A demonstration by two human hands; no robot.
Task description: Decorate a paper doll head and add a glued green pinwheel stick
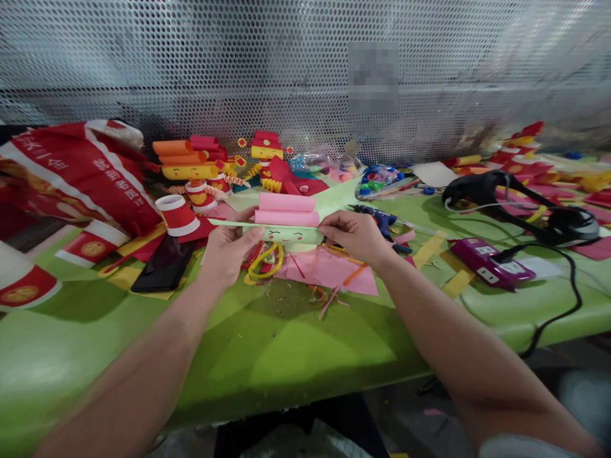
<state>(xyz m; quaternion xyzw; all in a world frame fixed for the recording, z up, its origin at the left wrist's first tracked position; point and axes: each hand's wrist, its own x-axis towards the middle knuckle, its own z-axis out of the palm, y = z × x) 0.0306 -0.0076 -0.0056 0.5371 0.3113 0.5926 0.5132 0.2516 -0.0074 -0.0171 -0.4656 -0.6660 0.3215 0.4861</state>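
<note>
Between my two hands is a paper craft head [291, 236], pale green with a drawn smiling face and pink rolled paper [286, 208] on top. My left hand [229, 248] pinches its left end, where a green strip sticks out. At the right end, the fingertips of my right hand [351, 232] are pressed together on its edge. Below it lie yellow-handled scissors [266, 262] and a pink paper sheet [344, 272] with thin paper scraps. A dark blue glue gun [379, 219] lies just beyond my right hand.
Finished paper figures [188, 170] stand behind on the left, near red-and-white paper cups [177, 215] and a black phone [165, 264]. A red bag [95, 172] is at far left. To the right are a purple power strip [491, 262] with a black cable and a black headset-like strap [506, 197].
</note>
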